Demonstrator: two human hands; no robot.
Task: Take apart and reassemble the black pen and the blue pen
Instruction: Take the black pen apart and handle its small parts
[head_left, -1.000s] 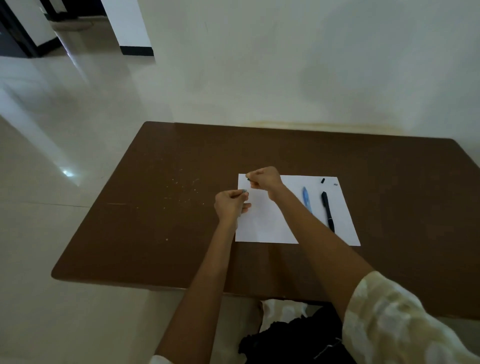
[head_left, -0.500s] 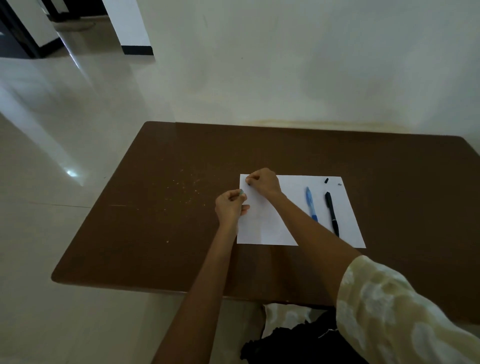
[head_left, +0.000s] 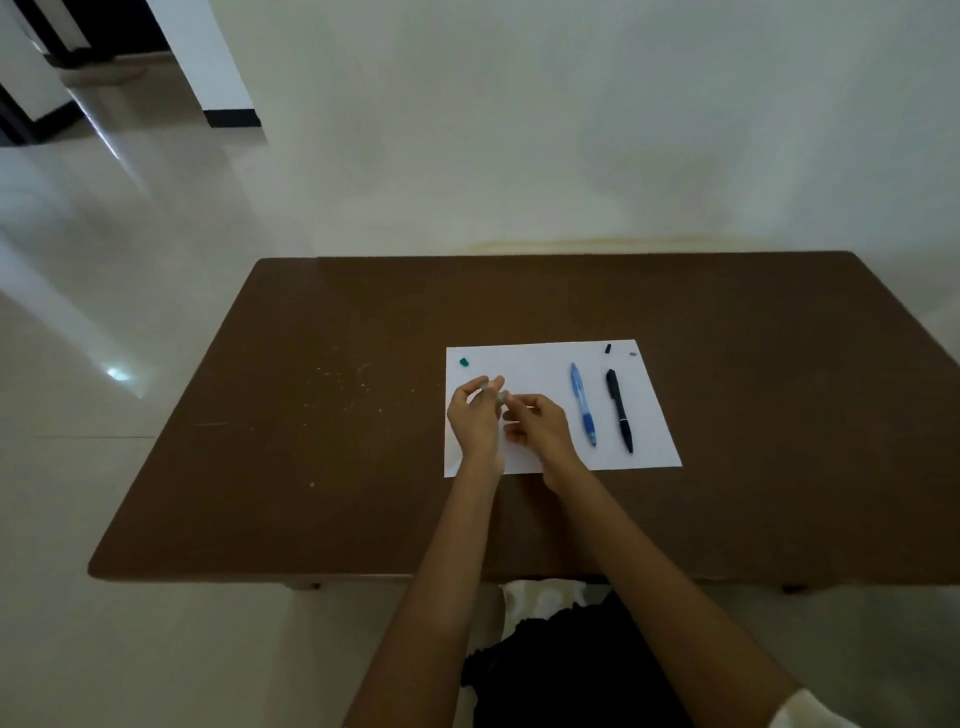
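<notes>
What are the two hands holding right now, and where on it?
A small grey-green piece, too small to identify, sits between them. The left hand pinches its left end at the fingertips; the right hand meets its right end. Blue pen and black pen lie untouched on the white paper sheet.

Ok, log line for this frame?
hands: left hand and right hand pinch small part | blue pen, black pen: on paper

A brown table (head_left: 363, 467) holds a white sheet of paper (head_left: 540, 364). Over the sheet's left part, the left hand (head_left: 475, 418) and right hand (head_left: 540, 428) pinch a small grey part (head_left: 493, 392) between them. On the sheet's right part lie the blue pen (head_left: 583, 404) and, just beside it, the black pen (head_left: 619, 409). A small green piece (head_left: 464, 361) sits at the sheet's far-left corner.
</notes>
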